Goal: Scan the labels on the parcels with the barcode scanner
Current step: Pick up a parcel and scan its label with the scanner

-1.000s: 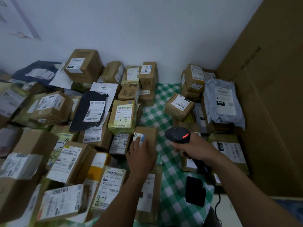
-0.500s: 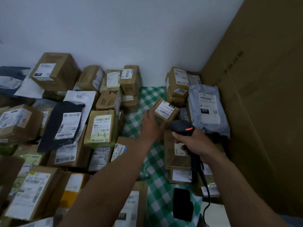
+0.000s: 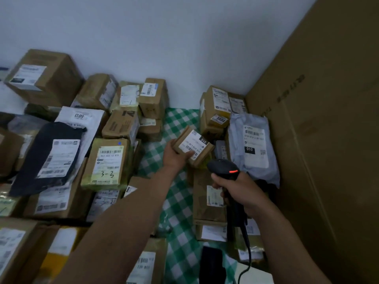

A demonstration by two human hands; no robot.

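Left hand point(image 3: 176, 155) gripping "010" box point(image 3: 192, 146), right hand point(image 3: 240, 189) clutching red-lit scanner point(image 3: 224, 169)

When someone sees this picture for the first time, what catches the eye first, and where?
In the centre, the left hand holds a small brown box, white label up, and just below it the right hand grips a black barcode scanner showing a red light. Labelled parcels crowd both sides of a green checked cloth, with a grey mailer bag at the right.
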